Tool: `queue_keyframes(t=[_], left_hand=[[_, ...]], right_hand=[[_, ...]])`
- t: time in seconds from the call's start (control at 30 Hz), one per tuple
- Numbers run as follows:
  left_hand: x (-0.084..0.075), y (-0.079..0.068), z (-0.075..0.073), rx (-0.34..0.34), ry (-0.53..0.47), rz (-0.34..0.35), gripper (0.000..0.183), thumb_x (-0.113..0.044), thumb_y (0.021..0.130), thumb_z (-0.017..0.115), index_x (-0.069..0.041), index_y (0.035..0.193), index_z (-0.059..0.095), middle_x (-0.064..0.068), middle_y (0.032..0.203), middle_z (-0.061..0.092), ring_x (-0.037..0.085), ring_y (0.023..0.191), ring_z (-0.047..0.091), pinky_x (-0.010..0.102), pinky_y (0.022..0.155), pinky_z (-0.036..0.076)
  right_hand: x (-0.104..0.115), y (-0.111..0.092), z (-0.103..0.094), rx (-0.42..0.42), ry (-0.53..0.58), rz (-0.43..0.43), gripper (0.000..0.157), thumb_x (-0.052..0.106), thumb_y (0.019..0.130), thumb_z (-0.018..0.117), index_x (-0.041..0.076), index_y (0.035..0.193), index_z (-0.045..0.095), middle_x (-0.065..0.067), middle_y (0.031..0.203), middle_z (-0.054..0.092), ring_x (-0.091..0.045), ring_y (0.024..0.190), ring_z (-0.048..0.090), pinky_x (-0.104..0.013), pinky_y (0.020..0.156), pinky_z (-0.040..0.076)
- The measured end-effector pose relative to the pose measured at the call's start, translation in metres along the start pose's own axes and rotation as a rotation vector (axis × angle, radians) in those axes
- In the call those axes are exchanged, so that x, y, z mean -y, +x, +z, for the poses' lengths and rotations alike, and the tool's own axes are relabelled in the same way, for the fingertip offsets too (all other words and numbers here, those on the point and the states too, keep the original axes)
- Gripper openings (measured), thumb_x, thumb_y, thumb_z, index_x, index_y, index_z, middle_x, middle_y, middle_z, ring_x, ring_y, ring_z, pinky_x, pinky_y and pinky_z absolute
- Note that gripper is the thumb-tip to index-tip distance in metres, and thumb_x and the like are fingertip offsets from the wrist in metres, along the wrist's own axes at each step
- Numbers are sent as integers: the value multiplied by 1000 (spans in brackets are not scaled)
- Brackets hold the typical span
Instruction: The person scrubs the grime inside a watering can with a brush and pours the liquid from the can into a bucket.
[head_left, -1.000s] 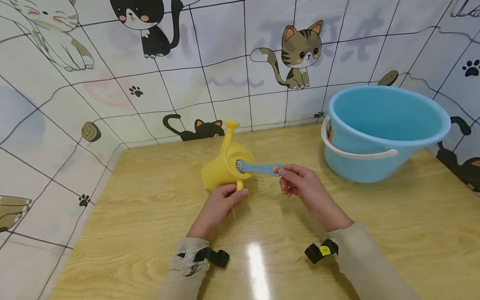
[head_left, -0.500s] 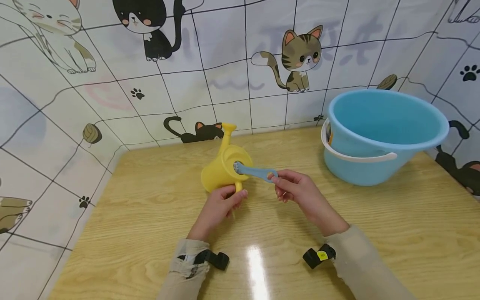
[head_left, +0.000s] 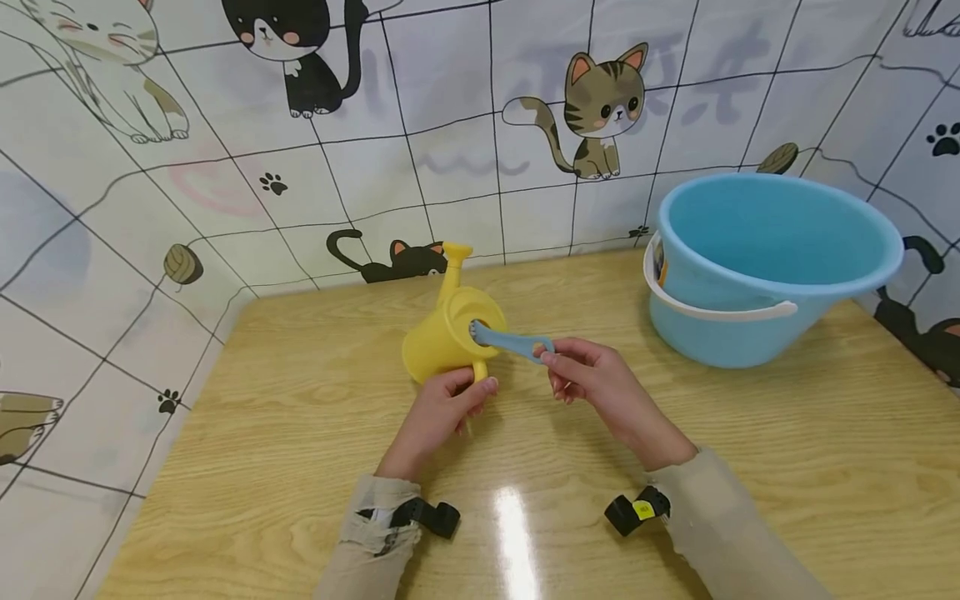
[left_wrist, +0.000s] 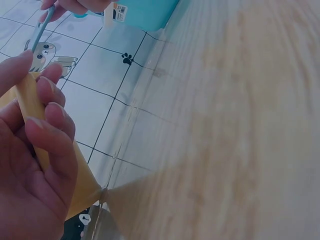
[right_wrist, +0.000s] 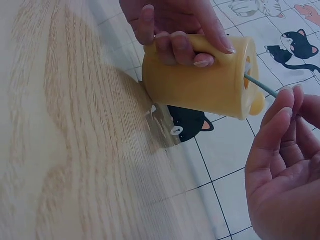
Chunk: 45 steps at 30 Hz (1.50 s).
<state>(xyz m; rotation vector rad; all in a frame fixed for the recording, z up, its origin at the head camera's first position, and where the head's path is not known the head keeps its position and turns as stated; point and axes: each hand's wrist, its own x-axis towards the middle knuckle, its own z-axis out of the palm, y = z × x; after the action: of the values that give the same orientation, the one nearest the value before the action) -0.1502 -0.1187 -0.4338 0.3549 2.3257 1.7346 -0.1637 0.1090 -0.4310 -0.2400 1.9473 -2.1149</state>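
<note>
Head view — yellow watering can (head_left: 435, 346) gripped by left hand (head_left: 444, 408), fingers curled — blue brush (head_left: 510, 341) pinched by right hand (head_left: 596, 379) at can's opening (head_left: 489, 313)

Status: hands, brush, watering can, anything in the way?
Left hand grips yellow watering can by handle. Right hand pinches blue brush, head at can's mouth. Blue bucket off right, not in the way.

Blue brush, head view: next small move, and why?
Probably ease the blue brush slightly deeper into the yellow watering can: its bristled head sits at the can's open end, which faces the right hand. That hand pinches the brush's far end, while the left hand grips the can's handle, which should steady it.
</note>
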Motion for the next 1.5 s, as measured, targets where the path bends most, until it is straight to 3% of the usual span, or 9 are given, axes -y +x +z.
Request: queue_keyframes(t=[0.27,0.57,0.77,0.97,1.17,1.33,1.5], left_hand=[[0,0,1,11,27,4,32,-32,87,58,-2,75,56,21,68,46,17,45,37,34,43,39],[2,1,0,21,31,3,37,-33,87,58,3,80,55,22,69,46,14,45,37,32,43,38],[2,1,-1,18,0,4,34,-31,87,58,2,79,55,9,64,46,17,46,37,31,42,38],[3,2,-2,15,-13,-6,36,-32,87,58,3,80,55,9,64,46,18,46,36,31,42,37],[3,1,-3,12,1,1,30,-33,87,58,-5,77,57,8,64,46,16,45,36,31,42,37],[13,5,-3,7,-2,13,36,-38,85,59,-3,78,56,7,63,46,16,44,36,31,41,37],[29,11,-3,4,23,4,45,-48,80,60,-3,79,57,4,64,47,15,44,37,30,41,38]], right_hand=[[0,0,2,-2,-12,11,35,31,86,58,3,108,58,-4,71,51,-15,62,49,-28,57,44],[-1,0,0,4,-21,-1,36,32,88,56,3,108,57,-5,71,51,-16,63,49,-28,57,44],[-1,0,-4,-9,-16,-7,37,33,88,55,2,107,56,-5,71,51,-17,64,48,-32,60,45],[3,-1,-7,-39,5,-23,38,33,88,55,0,107,56,-5,70,51,-18,62,48,-30,59,44],[4,-1,-9,-87,55,-44,36,30,90,53,-1,109,56,-4,68,51,-16,60,46,-26,55,42],[3,0,-10,-108,72,-51,36,29,89,55,-1,109,56,-3,68,50,-14,60,45,-25,55,42],[2,2,-7,-89,20,-48,36,30,86,58,0,107,57,-4,68,50,-15,60,46,-26,55,42]])
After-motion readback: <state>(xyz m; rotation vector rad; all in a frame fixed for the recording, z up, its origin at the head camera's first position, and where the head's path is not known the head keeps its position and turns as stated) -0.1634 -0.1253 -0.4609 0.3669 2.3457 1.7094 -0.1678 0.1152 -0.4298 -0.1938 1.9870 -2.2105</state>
